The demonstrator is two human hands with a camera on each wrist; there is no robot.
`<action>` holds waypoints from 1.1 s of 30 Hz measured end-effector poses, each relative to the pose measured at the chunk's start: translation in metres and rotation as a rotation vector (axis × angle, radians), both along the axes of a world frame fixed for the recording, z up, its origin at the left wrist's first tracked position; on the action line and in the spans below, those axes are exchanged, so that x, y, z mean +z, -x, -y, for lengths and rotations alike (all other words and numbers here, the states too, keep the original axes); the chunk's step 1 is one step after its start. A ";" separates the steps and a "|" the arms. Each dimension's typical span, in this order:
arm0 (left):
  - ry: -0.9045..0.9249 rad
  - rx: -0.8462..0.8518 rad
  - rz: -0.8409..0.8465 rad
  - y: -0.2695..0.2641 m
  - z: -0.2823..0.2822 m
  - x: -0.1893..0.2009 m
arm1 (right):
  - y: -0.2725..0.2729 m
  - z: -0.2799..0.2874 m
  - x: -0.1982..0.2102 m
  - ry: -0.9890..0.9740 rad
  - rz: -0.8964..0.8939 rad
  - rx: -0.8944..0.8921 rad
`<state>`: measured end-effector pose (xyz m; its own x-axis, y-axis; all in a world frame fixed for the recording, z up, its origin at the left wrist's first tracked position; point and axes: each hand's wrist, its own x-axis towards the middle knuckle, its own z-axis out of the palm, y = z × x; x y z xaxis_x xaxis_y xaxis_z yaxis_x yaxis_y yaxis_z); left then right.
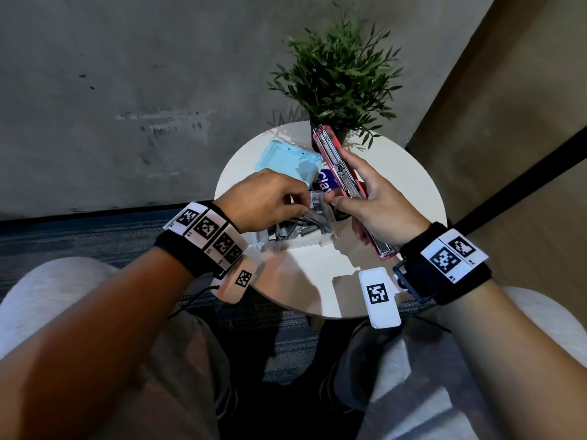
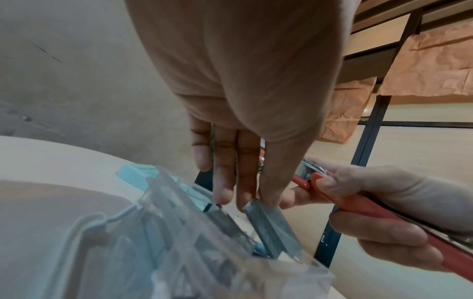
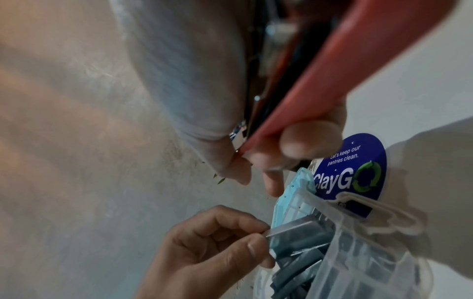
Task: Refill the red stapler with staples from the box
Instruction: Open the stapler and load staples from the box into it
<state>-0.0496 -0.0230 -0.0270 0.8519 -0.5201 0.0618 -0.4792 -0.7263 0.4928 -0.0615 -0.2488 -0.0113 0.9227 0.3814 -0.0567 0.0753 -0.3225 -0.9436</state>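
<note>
Grey concrete wall sits behind your round white surface (image 1: 397,173), w/ a green potted plant (image 1: 336,74) at its far edge. Your right hand (image 1: 378,204) grips the red stapler (image 1: 341,173), opened out flat, metal channel up, held above the surface's middle. Your left hand (image 3: 204,248) pinches one grey staple strip (image 2: 268,224) btwn thumb & fingers, lifting it from the clear plastic box of staples (image 1: 298,230) near the front edge. Pale blue lid (image 1: 286,160) lies just behind the box, beside a blue round sticker (image 3: 355,172).
</note>
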 end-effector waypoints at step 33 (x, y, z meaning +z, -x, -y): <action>0.330 0.129 -0.453 -0.002 -0.004 -0.005 | 0.001 0.000 0.000 0.072 -0.095 -0.036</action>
